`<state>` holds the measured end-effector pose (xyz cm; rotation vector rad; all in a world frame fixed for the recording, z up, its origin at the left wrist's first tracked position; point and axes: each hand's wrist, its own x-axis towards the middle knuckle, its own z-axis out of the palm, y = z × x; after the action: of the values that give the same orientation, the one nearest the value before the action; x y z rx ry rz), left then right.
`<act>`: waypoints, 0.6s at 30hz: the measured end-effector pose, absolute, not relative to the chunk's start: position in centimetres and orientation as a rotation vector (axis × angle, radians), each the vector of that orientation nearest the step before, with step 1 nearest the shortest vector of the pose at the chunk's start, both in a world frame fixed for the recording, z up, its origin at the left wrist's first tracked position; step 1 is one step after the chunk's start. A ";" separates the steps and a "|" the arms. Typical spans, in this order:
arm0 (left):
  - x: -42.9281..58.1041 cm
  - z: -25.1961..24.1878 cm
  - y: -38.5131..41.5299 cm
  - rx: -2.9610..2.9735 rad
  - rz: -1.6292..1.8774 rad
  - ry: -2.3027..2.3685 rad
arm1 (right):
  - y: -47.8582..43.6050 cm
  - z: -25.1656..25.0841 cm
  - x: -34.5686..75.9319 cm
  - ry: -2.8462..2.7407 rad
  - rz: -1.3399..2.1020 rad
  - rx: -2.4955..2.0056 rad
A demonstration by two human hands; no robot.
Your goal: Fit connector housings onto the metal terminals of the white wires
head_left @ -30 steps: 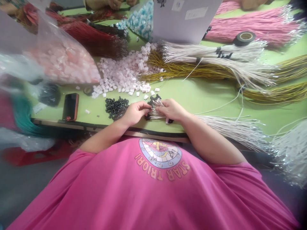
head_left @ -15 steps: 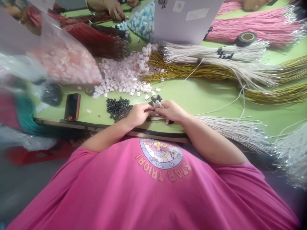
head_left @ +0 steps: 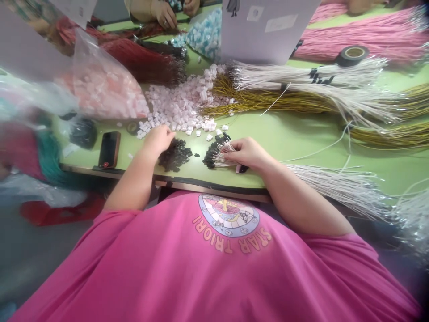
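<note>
My right hand (head_left: 246, 152) is closed around the near ends of a bundle of white wires (head_left: 330, 183), which trails off to the right. Black connector housings (head_left: 210, 155) sit clustered at the wire tips, left of its fingers. My left hand (head_left: 160, 141) hovers between a heap of loose black housings (head_left: 177, 155) and a spread of small white connectors (head_left: 181, 105). Its fingers are drawn together, and whatever is between them is too small to make out. One stray black housing (head_left: 197, 155) lies between the two black groups.
A phone (head_left: 109, 150) lies at the left by the table's edge, with a bag of pink connectors (head_left: 107, 89) behind it. Bundled white wires (head_left: 301, 74), yellow wires (head_left: 301, 105) and a tape roll (head_left: 351, 55) lie at the back right. Another person's hand (head_left: 164, 15) works across the table.
My left hand has moved left, away from my right hand, to beside the black heap. My right hand keeps its hold on the white wires. The view has shifted slightly.
</note>
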<state>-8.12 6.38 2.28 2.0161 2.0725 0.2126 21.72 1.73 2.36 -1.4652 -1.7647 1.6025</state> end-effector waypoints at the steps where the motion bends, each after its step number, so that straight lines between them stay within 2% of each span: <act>1: -8.7 2.1 6.9 1.980 0.171 2.070 | 1.8 2.3 21.7 -1.765 1.601 -1.471; 6: -9.5 0.8 8.1 1.906 0.085 2.026 | 1.8 2.1 21.4 -1.761 1.635 -1.471; 10: -8.7 1.5 7.3 1.921 0.403 1.982 | 1.6 2.2 21.2 -1.777 1.616 -1.433; 13: -6.2 2.9 5.0 1.864 0.690 1.769 | 1.6 2.2 21.2 -1.794 1.611 -1.432; 18: -0.3 3.0 0.4 1.614 0.590 1.299 | 1.7 2.1 21.4 -1.776 1.643 -1.409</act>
<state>-0.29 0.36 3.04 1.6141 1.2986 0.5902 21.38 1.67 2.07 -1.4090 -1.7759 1.6426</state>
